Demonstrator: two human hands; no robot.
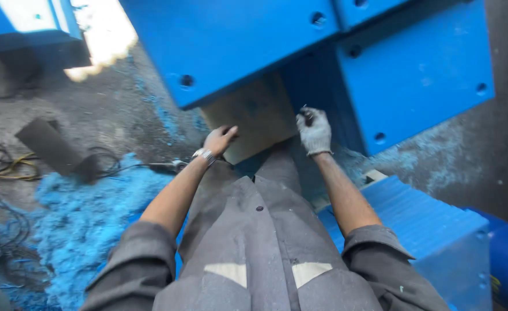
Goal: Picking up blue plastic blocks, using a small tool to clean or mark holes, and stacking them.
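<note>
My bare left hand (219, 140) rests on the near left edge of a tan wooden block (254, 115) that props up a large blue slab (236, 40). A wristwatch sits on that wrist. My right hand (315, 131), in a white work glove, is closed on a small dark object at the block's right edge, against a second blue slab (415, 75) with bolt holes. What that object is cannot be made out. My grey trousers and shirt fill the lower middle.
Blue shavings (81, 213) are heaped on the grey floor at left, with cables (6, 167) and a dark flat piece (52, 147). A ribbed blue block (432, 224) stands at my right, another blue slab (29, 23) at top left.
</note>
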